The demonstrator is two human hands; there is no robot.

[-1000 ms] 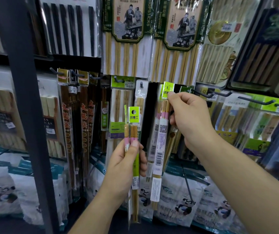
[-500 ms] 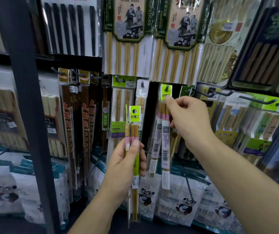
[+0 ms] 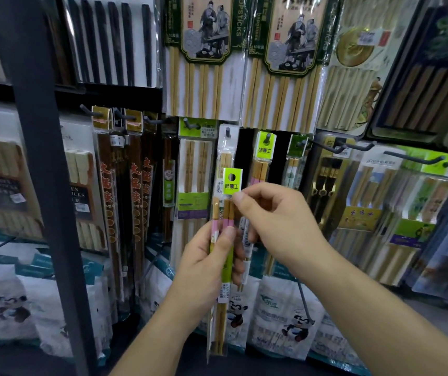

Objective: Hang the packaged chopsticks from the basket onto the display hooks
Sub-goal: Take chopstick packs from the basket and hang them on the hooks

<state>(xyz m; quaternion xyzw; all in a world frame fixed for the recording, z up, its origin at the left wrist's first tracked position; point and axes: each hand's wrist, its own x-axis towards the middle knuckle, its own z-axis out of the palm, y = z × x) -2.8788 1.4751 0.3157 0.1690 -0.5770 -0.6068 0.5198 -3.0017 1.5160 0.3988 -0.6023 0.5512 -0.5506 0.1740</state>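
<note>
My left hand (image 3: 203,264) grips a few slim chopstick packs (image 3: 231,182) upright by their middle; the front one has a lime-green header tag with a hanging hole. My right hand (image 3: 279,221) has its fingers curled at the front pack's right edge, just below the tag, and pinches it there. Another pack of the same kind (image 3: 265,151) hangs on a display hook (image 3: 269,137) right behind and above my hands. No basket is in view.
Hooks full of other chopstick packs cover the wall: dark red ones (image 3: 136,185) to the left, large bamboo sets (image 3: 203,55) above, green-tagged packs (image 3: 412,191) to the right. A dark metal post (image 3: 41,172) stands at left. Panda-printed bags (image 3: 285,316) hang below.
My right hand let go of the pack it had put on the hook and came down and left to the packs in my left hand. The left hand stayed put.
</note>
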